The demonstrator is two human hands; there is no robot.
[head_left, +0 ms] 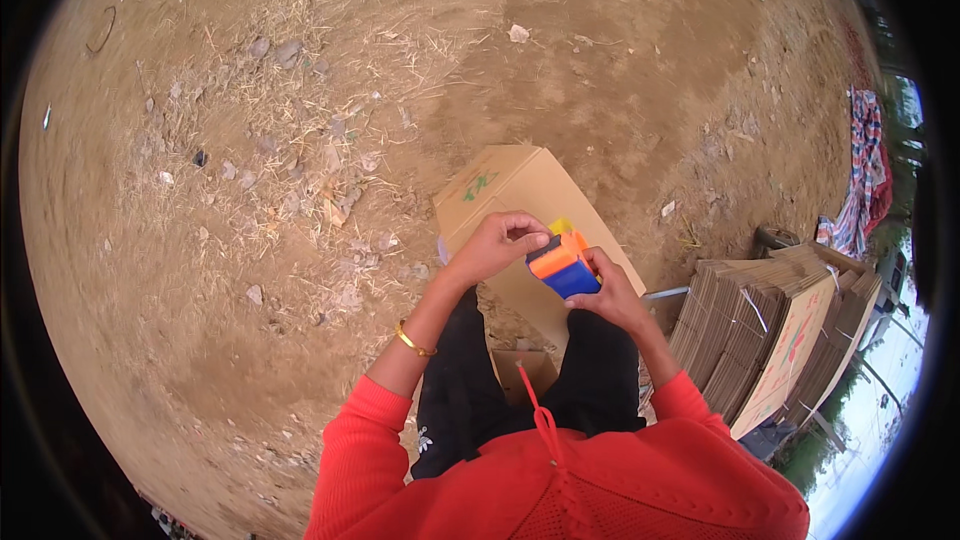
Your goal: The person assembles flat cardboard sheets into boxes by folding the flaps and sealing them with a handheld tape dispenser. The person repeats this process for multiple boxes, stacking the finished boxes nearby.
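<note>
My right hand (pixel 612 292) grips an orange and blue tape dispenser (pixel 565 268) with a yellow roll (pixel 562 227) showing at its far side. The fingers of my left hand (pixel 500 245) are bent together against the dispenser's dark front edge; whatever they pinch there is too small to make out. Below both hands, a brown cardboard box (pixel 515 180) with a green mark rests on the ground in front of my legs. My hands and the dispenser hide part of its top.
Tied stacks of flattened cardboard (pixel 735 330) stand close by on the right. Farther right lies a checked cloth (pixel 865 160). Bare dirt (pixel 300 290) strewn with straw and scraps spreads to the left and ahead. A small cardboard piece (pixel 525 372) shows between my legs.
</note>
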